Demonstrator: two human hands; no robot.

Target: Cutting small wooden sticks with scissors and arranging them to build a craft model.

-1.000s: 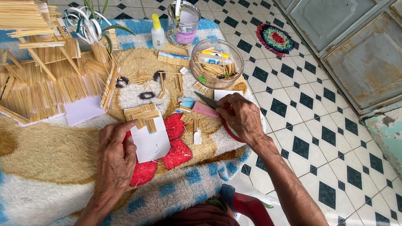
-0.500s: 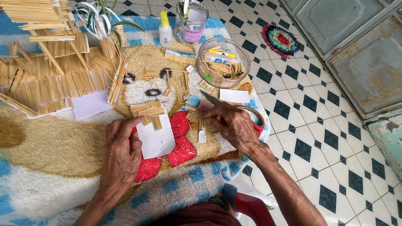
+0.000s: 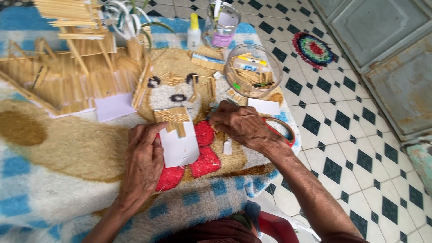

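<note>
My left hand (image 3: 143, 161) rests on the left edge of a white card (image 3: 180, 146) that has a patch of glued wooden sticks (image 3: 172, 118) along its top, pressing it onto a fluffy patterned blanket (image 3: 54, 180). My right hand (image 3: 239, 123) is curled, fingers down, just right of the card, over small stick pieces; whether it grips one is hidden. A small white piece (image 3: 227, 146) lies below that hand.
A stick-built model house (image 3: 67, 67) stands at the back left. A clear bowl (image 3: 253, 72) holds sticks and tubes, with a glue bottle (image 3: 194, 33) and a jar (image 3: 220, 24) behind it. A tape roll (image 3: 283, 130) lies by the right edge; tiled floor beyond.
My right hand has moved left from the blanket's right edge towards the card. My left hand has stayed on the card.
</note>
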